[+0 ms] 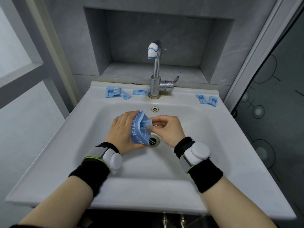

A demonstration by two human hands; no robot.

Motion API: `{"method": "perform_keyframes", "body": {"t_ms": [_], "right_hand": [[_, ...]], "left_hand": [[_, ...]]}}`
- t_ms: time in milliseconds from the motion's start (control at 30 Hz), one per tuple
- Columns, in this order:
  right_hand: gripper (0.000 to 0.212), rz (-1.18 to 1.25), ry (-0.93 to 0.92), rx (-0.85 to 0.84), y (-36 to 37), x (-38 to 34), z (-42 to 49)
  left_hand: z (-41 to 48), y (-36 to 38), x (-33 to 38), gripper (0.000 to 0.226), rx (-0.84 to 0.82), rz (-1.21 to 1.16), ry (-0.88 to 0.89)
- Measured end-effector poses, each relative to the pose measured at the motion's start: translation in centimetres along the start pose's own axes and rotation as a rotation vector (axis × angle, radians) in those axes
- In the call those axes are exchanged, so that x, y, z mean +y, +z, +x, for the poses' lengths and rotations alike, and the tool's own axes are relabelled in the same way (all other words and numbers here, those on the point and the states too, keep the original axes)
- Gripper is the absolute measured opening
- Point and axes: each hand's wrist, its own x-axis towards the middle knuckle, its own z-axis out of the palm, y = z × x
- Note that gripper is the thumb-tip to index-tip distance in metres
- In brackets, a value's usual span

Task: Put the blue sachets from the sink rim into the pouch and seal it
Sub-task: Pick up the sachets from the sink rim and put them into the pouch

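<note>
In front of the tap (155, 71), blue pouch (139, 133) with white lettering, mouth open, gripped by left hand (122, 134). Pinched at its mouth by right hand (166, 129): small blue sachet (145, 125). Left of the tap, three sachets (139, 92) on sink rim (181, 94); right, two more.

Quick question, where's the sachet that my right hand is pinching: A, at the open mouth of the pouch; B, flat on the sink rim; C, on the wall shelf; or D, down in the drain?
A: the right hand pinches the sachet at the open mouth of the pouch, which the left hand holds over the sink.
</note>
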Motion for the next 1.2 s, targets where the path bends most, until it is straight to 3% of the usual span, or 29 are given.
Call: {"method": "perform_keyframes", "body": {"t_ms": [433,1200], "right_hand": [[0.016,-0.095,-0.035,0.000,0.08,-0.27,-0.41],[0.014,-0.057,0.040,-0.022,0.55,-0.49,-0.64]], "left_hand": [[-0.02,-0.07,0.06,0.111,0.015,-0.004,0.014],[0.07,0.10,0.11,0.112,0.025,0.016,0.054]]}}
